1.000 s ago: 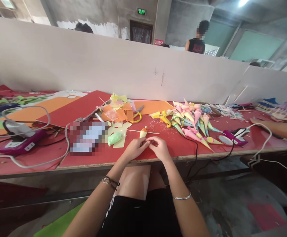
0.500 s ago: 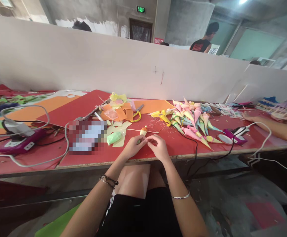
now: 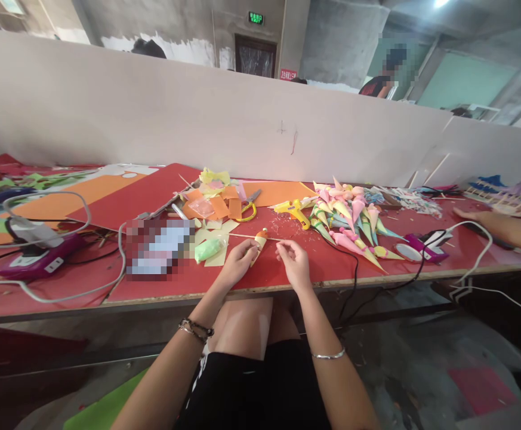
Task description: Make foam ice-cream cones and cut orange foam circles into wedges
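Note:
My left hand point(image 3: 237, 264) is closed around a small craft ice cream cone point(image 3: 261, 237), pale yellow with an orange-red top and a small light ball on it. To its right, my right hand point(image 3: 295, 264) has thumb and fingertips pinched together; whatever they hold, if anything, is too small to make out. A thin wooden stick point(image 3: 271, 240) lies just beyond the fingers. Left of my left hand rests a bag of light green clay point(image 3: 209, 249) on yellow paper. A yellow glue gun point(image 3: 293, 212) lies beyond my right hand, beside a pile of pastel cones point(image 3: 343, 209).
Yellow-handled scissors point(image 3: 250, 209) lie by orange paper scraps point(image 3: 219, 207). A blurred phone point(image 3: 159, 248) is at left. Purple power strips point(image 3: 45, 260) with cables stand at both sides. A white partition point(image 3: 175, 113) runs behind. Another person's arm point(image 3: 497, 226) reaches in from the right.
My hands, fingertips together before, have parted; the right moved rightward and the left slightly left, showing more of the cone. The other person's arm at right shifted, and a person behind the partition moved right.

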`<action>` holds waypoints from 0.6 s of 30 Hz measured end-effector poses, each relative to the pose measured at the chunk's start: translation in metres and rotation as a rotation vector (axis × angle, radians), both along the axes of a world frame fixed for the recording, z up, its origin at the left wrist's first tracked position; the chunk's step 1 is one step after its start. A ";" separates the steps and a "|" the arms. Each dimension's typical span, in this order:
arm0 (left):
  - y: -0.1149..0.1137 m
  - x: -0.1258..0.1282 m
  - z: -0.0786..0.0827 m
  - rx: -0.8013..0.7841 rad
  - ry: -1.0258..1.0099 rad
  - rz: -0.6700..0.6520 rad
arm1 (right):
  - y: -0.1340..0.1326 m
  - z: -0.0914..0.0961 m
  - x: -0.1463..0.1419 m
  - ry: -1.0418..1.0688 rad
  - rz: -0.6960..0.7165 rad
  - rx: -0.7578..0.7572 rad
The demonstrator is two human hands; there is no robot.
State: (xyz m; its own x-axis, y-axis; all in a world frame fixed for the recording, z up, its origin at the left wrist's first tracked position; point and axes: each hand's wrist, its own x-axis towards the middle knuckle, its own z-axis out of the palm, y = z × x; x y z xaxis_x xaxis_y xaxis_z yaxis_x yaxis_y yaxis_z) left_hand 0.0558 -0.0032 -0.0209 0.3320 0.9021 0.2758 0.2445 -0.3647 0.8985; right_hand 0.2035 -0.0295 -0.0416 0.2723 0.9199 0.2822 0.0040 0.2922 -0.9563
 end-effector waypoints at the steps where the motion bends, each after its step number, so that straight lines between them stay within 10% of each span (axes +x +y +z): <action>1: 0.000 0.000 -0.001 -0.014 -0.013 0.000 | 0.000 0.000 0.000 0.016 0.001 -0.012; 18: 0.014 0.000 -0.020 -0.023 -0.206 0.186 | 0.003 -0.001 0.002 -0.028 0.040 -0.042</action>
